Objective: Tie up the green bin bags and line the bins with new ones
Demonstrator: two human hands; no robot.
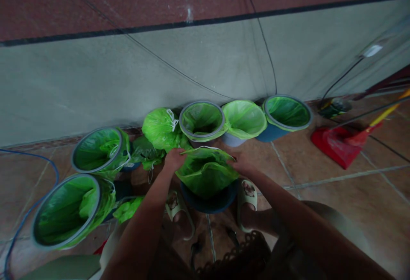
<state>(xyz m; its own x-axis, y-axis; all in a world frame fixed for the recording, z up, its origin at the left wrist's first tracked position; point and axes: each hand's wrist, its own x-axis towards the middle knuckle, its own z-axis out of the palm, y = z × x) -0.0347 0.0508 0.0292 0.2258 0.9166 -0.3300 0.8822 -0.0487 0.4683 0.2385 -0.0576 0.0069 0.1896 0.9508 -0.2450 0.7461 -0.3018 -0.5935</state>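
Note:
My left hand (174, 159) and my right hand (241, 163) each grip one side of the mouth of a green plastic bag (205, 171). The bag hangs open over a dark blue bin (209, 203) that stands on the tiled floor between my slippered feet (247, 194). Both hands are closed on the bag's edge, left hand on the left rim, right hand on the right rim.
Several bins lined with green bags stand along the wall: two at the left (65, 211) (98, 150), three at the back (201, 120) (244, 120) (286, 113). A tied full green bag (159, 128) lies among them. A red dustpan (336, 143) rests at the right. Cables run down the wall.

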